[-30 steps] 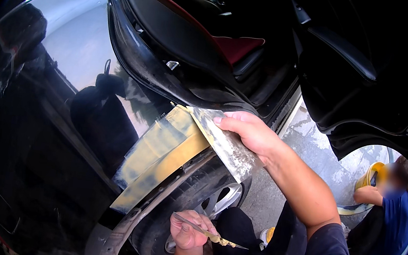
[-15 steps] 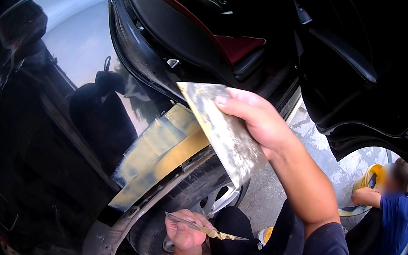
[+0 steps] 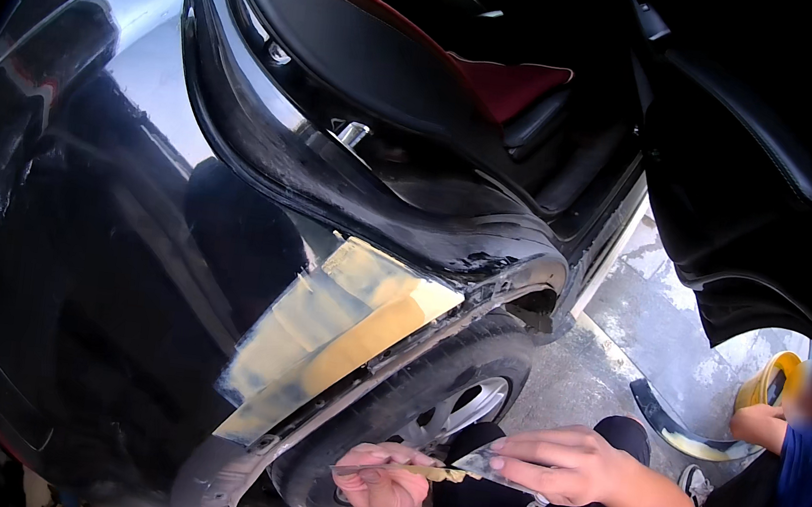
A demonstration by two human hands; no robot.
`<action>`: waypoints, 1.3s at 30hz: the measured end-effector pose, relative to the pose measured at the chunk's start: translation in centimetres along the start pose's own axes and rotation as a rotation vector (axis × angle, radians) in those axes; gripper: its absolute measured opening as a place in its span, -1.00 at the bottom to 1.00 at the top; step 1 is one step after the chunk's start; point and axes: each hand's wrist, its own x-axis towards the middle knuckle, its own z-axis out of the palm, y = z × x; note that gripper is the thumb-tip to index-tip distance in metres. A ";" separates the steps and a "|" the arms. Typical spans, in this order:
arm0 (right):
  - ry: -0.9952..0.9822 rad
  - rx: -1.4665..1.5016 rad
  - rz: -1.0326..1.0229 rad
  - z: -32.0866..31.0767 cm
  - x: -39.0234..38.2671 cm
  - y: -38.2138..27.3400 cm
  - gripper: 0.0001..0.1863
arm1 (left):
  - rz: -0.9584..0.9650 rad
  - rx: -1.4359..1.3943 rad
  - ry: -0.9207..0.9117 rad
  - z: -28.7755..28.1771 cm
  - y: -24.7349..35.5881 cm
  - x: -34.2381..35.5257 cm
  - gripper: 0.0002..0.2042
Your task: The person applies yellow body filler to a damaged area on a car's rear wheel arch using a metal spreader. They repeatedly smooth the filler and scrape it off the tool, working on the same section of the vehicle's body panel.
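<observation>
My left hand [image 3: 384, 491] grips a thin metal putty plate [image 3: 353, 469], seen almost edge-on, with yellowish body filler [image 3: 444, 474] on it. In my right hand [image 3: 567, 465] is a flat metal putty spreader [image 3: 477, 460], fingers laid along its upper side and thumb hidden. The spreader's corner meets the plate at the filler, low in front of my lap. Above and to the left, a patch of spread filler [image 3: 343, 322], yellow and streaked with grey, covers the black rear fender [image 3: 116, 251] down to the wheel arch edge [image 3: 384, 356].
A tyre [image 3: 411, 384] sits under the arch. The rear door [image 3: 727, 160] stands wide at the right, showing a black and red seat [image 3: 370, 44]. At the far right, a person in blue [image 3: 795, 488] crouches by a yellow bucket [image 3: 765, 380]; a curved trim strip [image 3: 672, 426] lies beside them.
My right hand has brought the spreader down from beside the fender to the plate in my left hand. The view has shifted, showing the whole filler patch and more of the tyre.
</observation>
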 end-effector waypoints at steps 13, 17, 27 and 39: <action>-0.019 1.361 0.791 1.6 -5.7 4.8 -0.78 | -0.884 -0.450 -0.057 0.5 -3.4 -1.7 -0.81; -0.442 1.156 0.722 0.2 -5.6 7.8 -0.79 | -0.913 -0.534 -0.027 0.1 -3.7 -1.0 -0.80; 0.171 0.442 0.803 -3.6 -1.3 6.2 -0.75 | -0.770 -0.355 -0.103 -3.6 -3.7 -1.4 -0.81; -0.181 -0.013 0.271 -3.2 16.7 0.8 0.07 | -0.753 -0.352 -0.025 -5.1 -2.6 -1.9 -0.75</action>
